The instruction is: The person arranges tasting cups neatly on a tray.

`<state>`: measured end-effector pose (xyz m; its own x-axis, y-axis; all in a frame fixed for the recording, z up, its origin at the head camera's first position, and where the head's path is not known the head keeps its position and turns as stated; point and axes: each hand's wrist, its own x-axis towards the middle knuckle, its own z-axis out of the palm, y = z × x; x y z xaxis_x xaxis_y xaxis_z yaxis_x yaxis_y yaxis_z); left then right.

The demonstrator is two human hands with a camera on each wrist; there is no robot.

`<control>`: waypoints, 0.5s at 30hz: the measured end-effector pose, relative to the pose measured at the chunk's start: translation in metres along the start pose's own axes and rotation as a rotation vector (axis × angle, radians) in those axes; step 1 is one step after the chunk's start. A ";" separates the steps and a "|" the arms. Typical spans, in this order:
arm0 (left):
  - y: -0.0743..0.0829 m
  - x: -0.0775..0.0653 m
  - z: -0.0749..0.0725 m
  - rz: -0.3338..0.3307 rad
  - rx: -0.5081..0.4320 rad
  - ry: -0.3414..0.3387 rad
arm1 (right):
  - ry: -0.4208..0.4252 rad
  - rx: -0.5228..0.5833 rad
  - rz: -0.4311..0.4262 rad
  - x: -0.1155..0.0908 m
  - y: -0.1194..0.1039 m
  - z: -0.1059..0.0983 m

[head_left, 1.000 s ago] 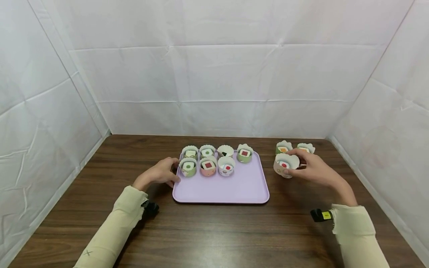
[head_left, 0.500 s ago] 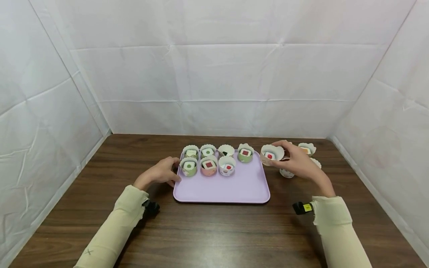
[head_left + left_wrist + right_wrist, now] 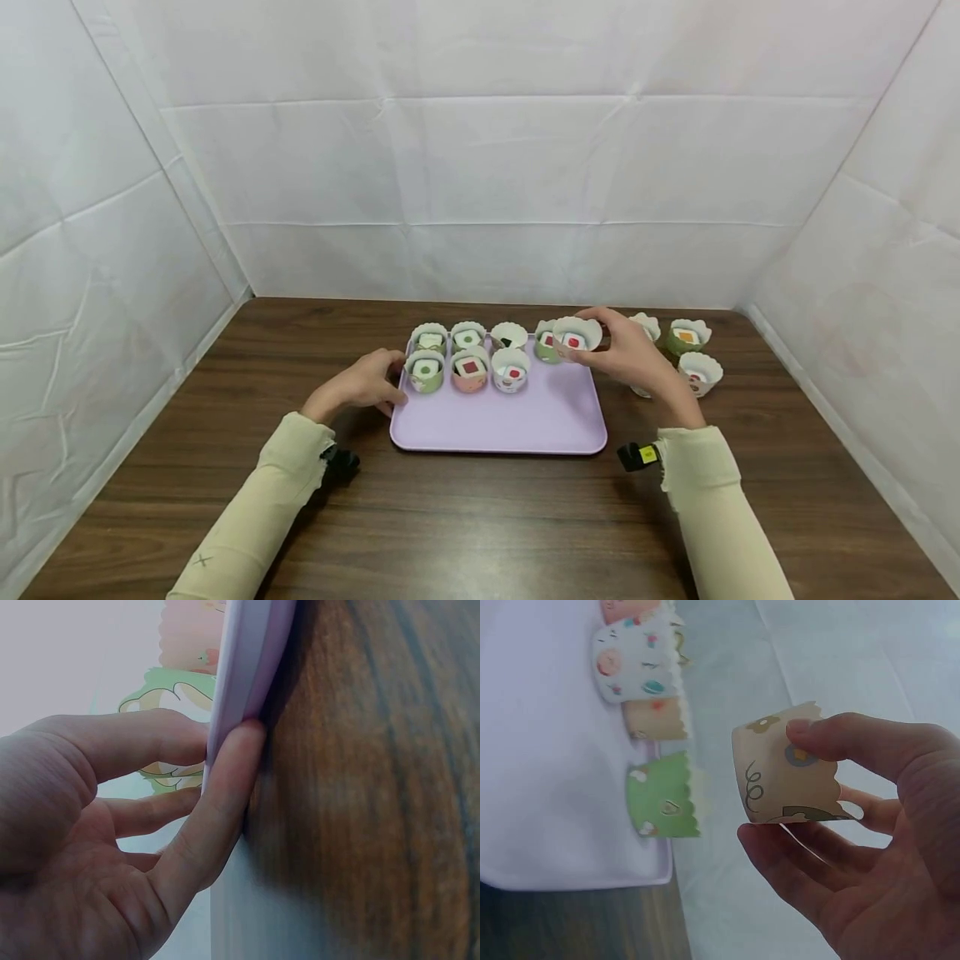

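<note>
My right hand (image 3: 633, 357) holds a beige paper baking cup (image 3: 776, 769) between thumb and fingers, raised over the back right part of a lilac tray (image 3: 495, 427). Inside that cup lies a white piece with a red mark (image 3: 574, 342). In the head view it overlaps a green baking cup (image 3: 546, 348) on the tray. My left hand (image 3: 362, 385) grips the tray's left edge, its thumb (image 3: 236, 761) against the rim in the left wrist view. Several filled cups stand in two rows at the tray's back left, among them a pink cup (image 3: 469, 382) and a white cup (image 3: 511, 380).
Right of the tray on the brown wooden table (image 3: 480, 517) stand more filled cups, including a green cup (image 3: 687, 340) and a white patterned cup (image 3: 700, 377). One there is partly hidden behind my right hand. White sheeting (image 3: 495, 167) encloses the back and sides.
My right hand has carried the beige baking cup leftward from the group on the right to above the tray. The left hand has stayed on the tray's edge.
</note>
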<state>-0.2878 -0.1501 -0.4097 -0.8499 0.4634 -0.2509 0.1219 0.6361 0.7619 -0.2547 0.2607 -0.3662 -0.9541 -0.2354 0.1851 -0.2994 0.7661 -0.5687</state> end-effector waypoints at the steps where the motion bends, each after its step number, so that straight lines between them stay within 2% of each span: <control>1: 0.000 0.000 0.000 0.001 0.003 -0.002 | -0.003 0.007 0.002 0.001 0.000 0.002; 6: 0.000 0.001 0.000 0.003 0.006 0.006 | -0.019 0.024 -0.011 0.004 0.004 0.011; 15: 0.002 0.001 0.001 -0.006 0.016 0.004 | -0.044 -0.040 -0.013 0.007 0.014 0.031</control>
<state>-0.2880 -0.1475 -0.4095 -0.8528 0.4568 -0.2530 0.1248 0.6488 0.7507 -0.2656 0.2515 -0.3978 -0.9497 -0.2714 0.1564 -0.3124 0.7858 -0.5338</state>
